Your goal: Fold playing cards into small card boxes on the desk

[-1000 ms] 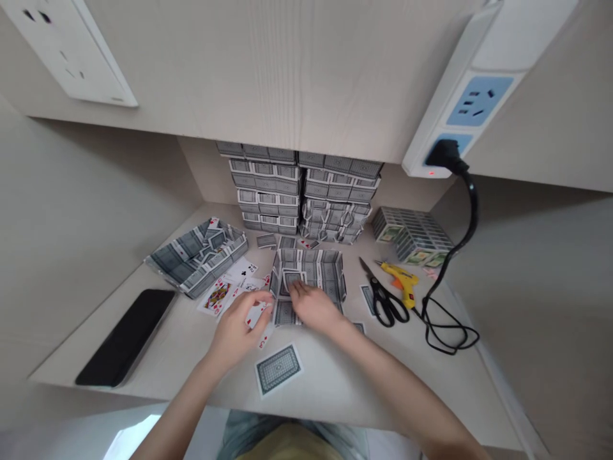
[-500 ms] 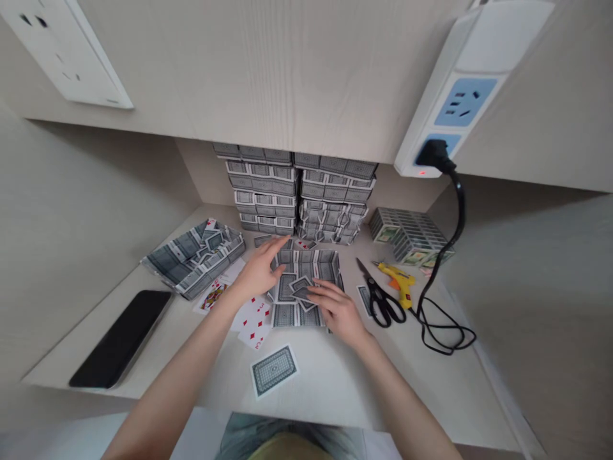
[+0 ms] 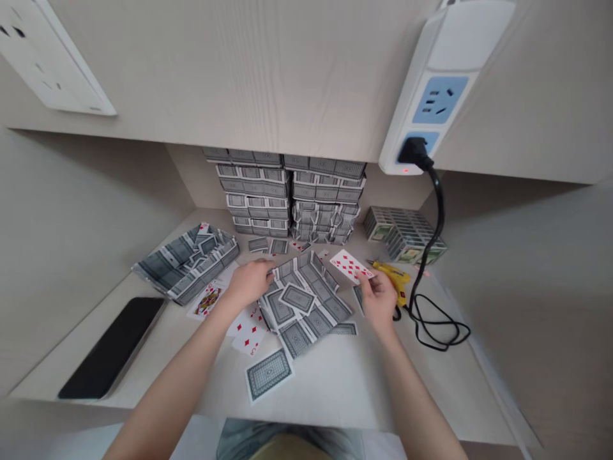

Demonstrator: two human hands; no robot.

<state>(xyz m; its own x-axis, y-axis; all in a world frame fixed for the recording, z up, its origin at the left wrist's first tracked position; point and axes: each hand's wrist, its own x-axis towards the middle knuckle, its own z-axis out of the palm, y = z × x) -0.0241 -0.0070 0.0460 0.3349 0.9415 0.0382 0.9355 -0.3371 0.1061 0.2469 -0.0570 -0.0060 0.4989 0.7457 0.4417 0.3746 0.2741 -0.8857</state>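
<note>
Right hand: the right hand (image 3: 379,295), at 3 o'clock from the tray, pinches a face-up diamonds card (image 3: 352,265) by its near corner, thumb against fingers; the free end points to 10 o'clock.
Diamonds card: likely very light, springy and slick; a corner or edge pinch suits it, though a hard squeeze could crease it.
Left hand: the left hand (image 3: 251,281), at 10 o'clock, has its fingers curled at the rim of the tray; I cannot tell whether they grip it or only touch.
Card tray: the tray of joined cards (image 3: 297,337) sits turned askew on the desk between the hands. It should be light and bendy, weakest at its joints; best held low, by two opposite walls near the corners.
Cards inside: a loose face-down card (image 3: 297,298) lies over others in the tray; these would probably slide if it tipped.
Around the tray: a face-down card (image 3: 269,375) at 7 o'clock, an open card box (image 3: 178,294) at 9 to 10, a yellow glue gun (image 3: 393,276) at 2 to 3.
Hidden: the right hand covers most of the black scissors (image 3: 397,314) and part of the glue gun; the left fingertips are hard to make out.
Cut off: the stacked card boxes (image 3: 253,185), at 12 o'clock, vanish behind the upper panel.
</note>
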